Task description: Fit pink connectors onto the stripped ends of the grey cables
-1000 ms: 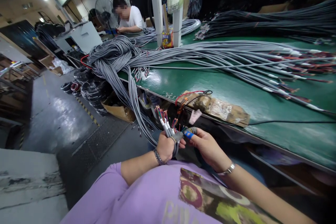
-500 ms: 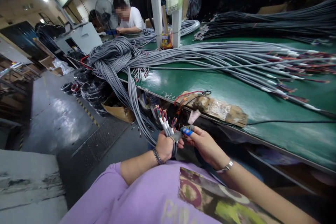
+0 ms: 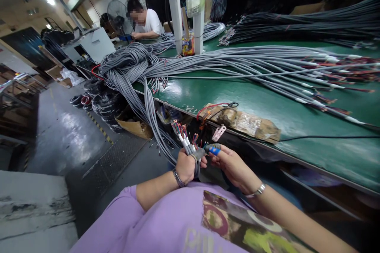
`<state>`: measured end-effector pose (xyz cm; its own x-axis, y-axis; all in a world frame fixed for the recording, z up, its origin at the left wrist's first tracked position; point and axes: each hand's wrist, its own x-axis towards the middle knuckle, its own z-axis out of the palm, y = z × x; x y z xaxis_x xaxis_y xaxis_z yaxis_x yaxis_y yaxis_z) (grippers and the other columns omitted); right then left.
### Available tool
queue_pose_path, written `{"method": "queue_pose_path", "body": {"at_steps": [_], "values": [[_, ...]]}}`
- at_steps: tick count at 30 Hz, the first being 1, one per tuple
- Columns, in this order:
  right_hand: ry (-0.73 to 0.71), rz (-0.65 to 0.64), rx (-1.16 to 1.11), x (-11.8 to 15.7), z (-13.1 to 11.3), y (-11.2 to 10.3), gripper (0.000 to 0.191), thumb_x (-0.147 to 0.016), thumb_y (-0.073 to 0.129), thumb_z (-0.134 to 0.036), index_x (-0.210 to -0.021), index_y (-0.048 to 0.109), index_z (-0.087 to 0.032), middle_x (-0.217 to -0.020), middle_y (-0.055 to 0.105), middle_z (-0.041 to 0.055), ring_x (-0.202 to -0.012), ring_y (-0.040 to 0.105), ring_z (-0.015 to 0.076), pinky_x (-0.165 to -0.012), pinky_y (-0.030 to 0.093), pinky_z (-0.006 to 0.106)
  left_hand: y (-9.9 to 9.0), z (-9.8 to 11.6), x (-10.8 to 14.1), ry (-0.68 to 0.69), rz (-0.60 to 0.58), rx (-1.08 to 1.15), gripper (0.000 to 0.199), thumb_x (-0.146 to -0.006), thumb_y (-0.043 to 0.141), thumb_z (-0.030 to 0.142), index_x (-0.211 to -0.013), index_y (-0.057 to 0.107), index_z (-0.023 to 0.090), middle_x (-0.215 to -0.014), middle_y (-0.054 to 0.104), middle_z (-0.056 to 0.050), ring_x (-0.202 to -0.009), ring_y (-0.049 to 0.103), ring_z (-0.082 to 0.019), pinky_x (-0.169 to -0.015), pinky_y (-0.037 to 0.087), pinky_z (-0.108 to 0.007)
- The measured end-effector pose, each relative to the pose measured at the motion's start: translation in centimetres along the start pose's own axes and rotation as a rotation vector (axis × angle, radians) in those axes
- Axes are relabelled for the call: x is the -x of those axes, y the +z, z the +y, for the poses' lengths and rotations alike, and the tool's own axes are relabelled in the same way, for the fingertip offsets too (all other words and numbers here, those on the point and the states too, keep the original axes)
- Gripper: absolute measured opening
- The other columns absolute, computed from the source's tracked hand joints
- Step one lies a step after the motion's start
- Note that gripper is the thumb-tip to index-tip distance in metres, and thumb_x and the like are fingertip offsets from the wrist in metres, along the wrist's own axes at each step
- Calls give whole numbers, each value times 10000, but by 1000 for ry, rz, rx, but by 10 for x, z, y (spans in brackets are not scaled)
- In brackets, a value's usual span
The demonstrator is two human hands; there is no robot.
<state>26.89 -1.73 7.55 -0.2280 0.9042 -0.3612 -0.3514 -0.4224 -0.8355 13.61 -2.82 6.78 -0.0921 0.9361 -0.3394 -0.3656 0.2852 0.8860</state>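
Observation:
My left hand (image 3: 187,165) is wrapped round a bundle of grey cables (image 3: 188,147). Their white-sleeved ends stand up above the fist and fan out into thin coloured wires (image 3: 180,128). Grey wrapping covers the left thumb. Close beside it, my right hand (image 3: 227,160) is closed in a pinch at the wire ends of one cable. Blue tape (image 3: 214,150) is on a right finger, and darker wrapping covers another fingertip. A few thin wires (image 3: 204,144) show between the two hands; exactly what the right fingertips grip is too small to make out.
Long grey cables (image 3: 237,61) lie across the green table (image 3: 252,99), with a knotted coil at its left end. A taped cardboard piece (image 3: 246,122) and a pink clip (image 3: 219,133) are at the near edge. A co-worker (image 3: 148,23) sits at the far end.
My right hand has shifted slightly beside the left fist, and more thin wires show between the hands. The pink clip at the table edge appears sharper and turned. The left grip stays the same.

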Motion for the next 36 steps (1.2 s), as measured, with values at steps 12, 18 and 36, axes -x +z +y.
{"method": "queue_pose_path", "body": {"at_steps": [12,18,36], "values": [[-49,123,9,-8,3,-2,357,-540,822,-404,-597,542,-188,-544,482,-51,-535,429,99,-567,391,263,0,0,0,-15,2,-5,414,-529,818,441,-649,581,124,-464,563,-5,-446,571,-130,-453,473,-231],[-31,35,-8,-6,-3,3,397,-531,835,-441,-608,543,-182,-540,476,-55,-522,432,94,-552,382,260,1,1,3,-17,-24,-31,394,-563,799,447,-612,577,125,-467,569,-14,-458,579,-131,-468,483,-233],[109,-43,-221,-23,-18,-29,404,-798,566,-605,-790,674,-216,-757,667,57,-593,579,162,-588,507,296,5,18,-1,-102,-194,49,446,-481,831,426,-667,537,147,-456,556,10,-371,478,-89,-381,384,-205]]}}
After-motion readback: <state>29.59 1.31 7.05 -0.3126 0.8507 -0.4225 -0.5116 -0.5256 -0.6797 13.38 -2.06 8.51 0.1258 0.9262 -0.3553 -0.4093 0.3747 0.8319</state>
